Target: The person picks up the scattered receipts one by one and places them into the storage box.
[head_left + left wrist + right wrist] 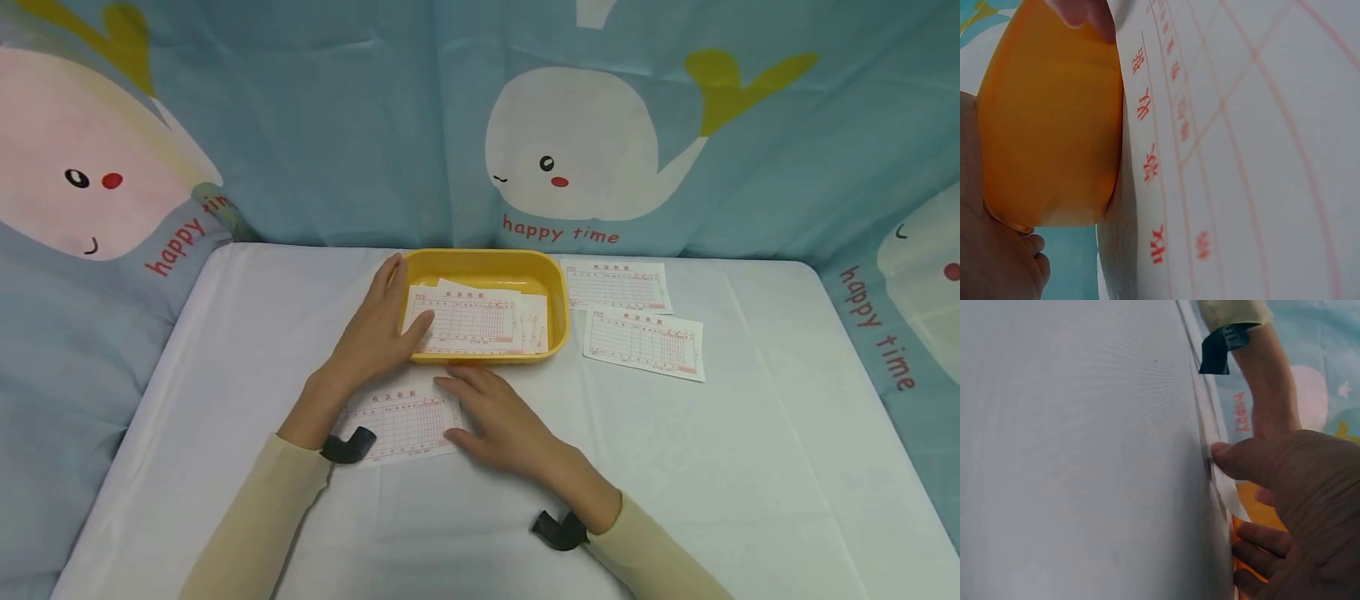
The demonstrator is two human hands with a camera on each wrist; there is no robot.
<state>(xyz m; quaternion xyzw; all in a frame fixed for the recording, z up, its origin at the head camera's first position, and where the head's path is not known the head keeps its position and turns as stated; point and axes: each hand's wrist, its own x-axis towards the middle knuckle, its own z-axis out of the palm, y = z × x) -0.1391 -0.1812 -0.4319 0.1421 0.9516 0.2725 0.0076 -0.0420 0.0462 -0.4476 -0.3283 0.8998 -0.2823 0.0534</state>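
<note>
A yellow plastic tray (517,268) stands near the back of the table, holding several white slips (468,321) printed with red tables. My left hand (371,333) holds its left side, fingers along the outside wall and thumb over the front rim. In the left wrist view, the tray's front wall (1054,125) shows between this hand and another hand's fingertips. My right hand (510,421) reaches toward the tray's front, fingers extended and spread from the thumb. Its thumb lies at the right edge of a loose slip (401,425), which lies flat under my left wrist.
Two more printed slips, an upper one (618,286) and a lower one (643,343), lie to the right of the tray. A white cloth (750,467) covers the table. Behind hangs a blue curtain (360,125) with whale prints. Black bands (348,446) sit at both wrists.
</note>
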